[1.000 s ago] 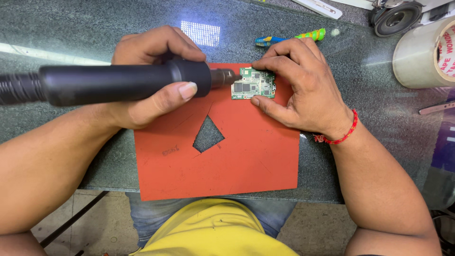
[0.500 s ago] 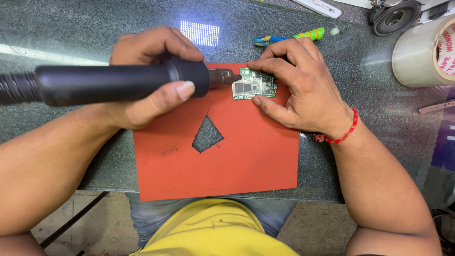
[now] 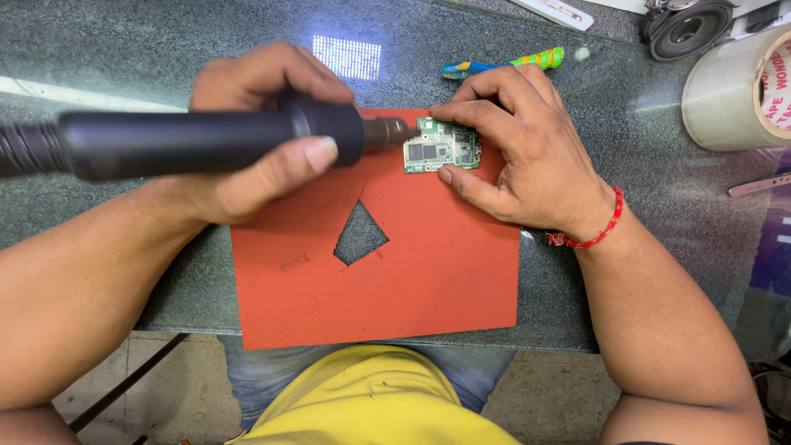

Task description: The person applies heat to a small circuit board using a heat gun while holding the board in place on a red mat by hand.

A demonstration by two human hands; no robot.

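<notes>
The small green circuit board (image 3: 442, 146), flat and rectangular with dark square chips and silvery shields, lies at the upper edge of your orange-red mat (image 3: 428, 272); your right hand (image 3: 527, 165) pins it there, the fingers (image 3: 470, 111) spread around its top and right side and the thumb pressed to its lower right corner. Your left hand (image 3: 264, 140) has its fingers wrapped tight on the matte black hot-air handpiece (image 3: 214, 144), a smooth cylinder with a ribbed hose at its left end; its dull metal nozzle (image 3: 387, 132) sits just beside the board's left edge. The mat is thin and rubbery, with a ragged kite-shaped hole cut in its middle; it rests on a speckled grey-green polished stone surface (image 3: 124, 49). Beyond your right hand lies a blue, yellow and green striped tool (image 3: 503, 64); a roll of clear glossy tape (image 3: 741, 91) stands at the far right.
</notes>
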